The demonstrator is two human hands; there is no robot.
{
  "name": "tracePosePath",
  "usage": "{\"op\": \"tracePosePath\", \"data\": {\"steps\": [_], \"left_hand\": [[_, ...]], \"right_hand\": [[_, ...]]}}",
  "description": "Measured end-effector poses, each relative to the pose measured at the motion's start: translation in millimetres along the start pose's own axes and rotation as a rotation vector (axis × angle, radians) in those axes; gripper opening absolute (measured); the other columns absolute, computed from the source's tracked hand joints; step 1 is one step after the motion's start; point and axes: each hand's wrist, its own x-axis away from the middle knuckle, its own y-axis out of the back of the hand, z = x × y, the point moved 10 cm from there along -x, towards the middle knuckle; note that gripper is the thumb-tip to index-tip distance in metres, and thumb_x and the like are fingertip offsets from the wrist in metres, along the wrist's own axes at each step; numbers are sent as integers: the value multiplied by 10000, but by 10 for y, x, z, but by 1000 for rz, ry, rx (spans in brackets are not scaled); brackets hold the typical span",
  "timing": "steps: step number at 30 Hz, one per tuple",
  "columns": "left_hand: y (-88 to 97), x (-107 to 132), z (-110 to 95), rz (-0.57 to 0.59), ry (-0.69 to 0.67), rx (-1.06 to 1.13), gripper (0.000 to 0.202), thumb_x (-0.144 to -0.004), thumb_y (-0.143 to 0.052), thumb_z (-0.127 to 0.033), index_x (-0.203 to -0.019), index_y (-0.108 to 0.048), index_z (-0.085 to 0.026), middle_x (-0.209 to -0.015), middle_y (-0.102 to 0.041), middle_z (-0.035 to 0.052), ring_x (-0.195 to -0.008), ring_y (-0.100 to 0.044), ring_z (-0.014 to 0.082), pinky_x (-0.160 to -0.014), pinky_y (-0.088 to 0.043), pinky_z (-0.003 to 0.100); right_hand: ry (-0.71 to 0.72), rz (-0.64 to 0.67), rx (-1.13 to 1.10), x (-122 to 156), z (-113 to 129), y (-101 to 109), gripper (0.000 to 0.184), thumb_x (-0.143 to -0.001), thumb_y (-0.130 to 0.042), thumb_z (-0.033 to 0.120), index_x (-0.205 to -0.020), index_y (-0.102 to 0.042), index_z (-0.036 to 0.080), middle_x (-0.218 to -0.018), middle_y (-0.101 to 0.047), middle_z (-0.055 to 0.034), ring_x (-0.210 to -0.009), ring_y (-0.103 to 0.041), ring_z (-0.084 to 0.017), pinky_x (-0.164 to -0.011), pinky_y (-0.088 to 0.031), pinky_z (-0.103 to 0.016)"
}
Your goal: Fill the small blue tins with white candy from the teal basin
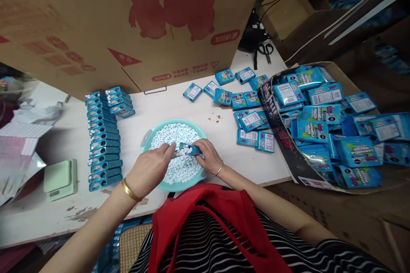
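Note:
My right hand (209, 157) is closed around a small blue candy box (194, 150), tilted on its side with its open end toward my left hand. White candies show at that opening. My left hand (154, 163) grips a small scoop (176, 153) whose bowl meets the box opening; most of its handle is hidden in my fingers. Both hands are above a turquoise basin (196, 128) filled with small white candies (174, 133). To the left stand two rows of upright blue boxes (105, 145), some with white candies showing at their tops.
On the right, a carton (275, 136) overflows with blue boxes (320, 115), and several more (248, 100) lie loose beside it. A pale green scale (60, 178) sits at left. A large cardboard box (134, 21) walls off the back. Black scissors (265, 50) lie behind.

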Motion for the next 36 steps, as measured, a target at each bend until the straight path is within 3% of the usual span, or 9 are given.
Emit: {"op": "tracePosePath", "data": {"steps": [5, 8, 13, 16, 20, 23, 27, 32, 36], "left_hand": [[77, 5, -67, -41, -16, -32, 453, -870, -327, -45, -1295, -438, -154, -1075, -638, 124, -823, -656, 219, -685, -526, 346], [-120, 33, 214, -102, 30, 105, 329, -892, -380, -149, -1189, -516, -181, -1012, -645, 104, -856, -642, 227, -723, -512, 337], [-1198, -2, 872, -10, 253, 394, 173, -852, -430, -202, -943, -575, -177, -940, -640, 103, -832, -624, 231, -726, -492, 335], [-1794, -214, 766, 34, 245, 490, 155, -831, -448, -177, -900, -586, -171, -928, -655, 116, -851, -630, 247, -753, -496, 356], [-2118, -634, 334, -10, 190, 600, 282, -833, -447, -148, -1087, -568, -158, -1113, -634, 129, -995, -617, 243, -882, -478, 369], [-2118, -798, 159, -44, 161, 677, 365, -796, -458, -102, -1148, -545, -149, -1134, -630, 123, -1019, -605, 225, -918, -466, 359], [-1889, -603, 255, -77, 126, 755, 290, -840, -477, -204, -1119, -541, -159, -1035, -648, 84, -896, -609, 189, -837, -489, 331], [-1235, -83, 503, -168, 56, 801, 263, -891, -470, -340, -1091, -527, -177, -984, -634, 67, -836, -593, 174, -765, -476, 318], [-732, 95, 485, -165, 2, 691, 252, -898, -457, -320, -1102, -526, -187, -1001, -638, 76, -876, -598, 187, -790, -480, 328]], "right_hand": [[-23, 7, -2, 12, -67, -48, 353, -770, -470, 87, -1103, -507, 200, -1016, -574, -95, -965, -517, -247, -862, -449, -419], [-43, 0, -18, 16, -113, -29, 344, -772, -478, 89, -1094, -513, 204, -1022, -576, -96, -970, -519, -252, -869, -449, -426], [-153, -66, -85, 32, -279, 160, 317, -796, -529, 140, -1101, -507, 227, -1025, -566, -85, -978, -530, -252, -875, -454, -429], [-225, -119, -109, 47, -382, 298, 274, -820, -577, 213, -1082, -500, 231, -993, -557, -72, -947, -540, -238, -850, -462, -404], [-293, -150, -120, 68, -463, 381, 268, -828, -617, 287, -1060, -494, 234, -981, -555, -51, -924, -549, -217, -838, -463, -371], [-327, -171, -139, 92, -495, 398, 281, -824, -632, 295, -1058, -490, 233, -979, -555, -40, -923, -554, -206, -849, -460, -362], [-343, -182, -151, 123, -506, 412, 296, -819, -642, 297, -1063, -485, 235, -977, -556, -37, -912, -557, -201, -847, -465, -358], [-223, -147, -102, 98, -369, 364, 288, -815, -591, 219, -1086, -497, 237, -1015, -563, -67, -955, -544, -236, -861, -465, -407], [-92, -52, -67, 56, -175, 156, 351, -786, -516, 119, -1119, -507, 232, -1061, -567, -92, -1009, -526, -262, -897, -458, -451]]}}
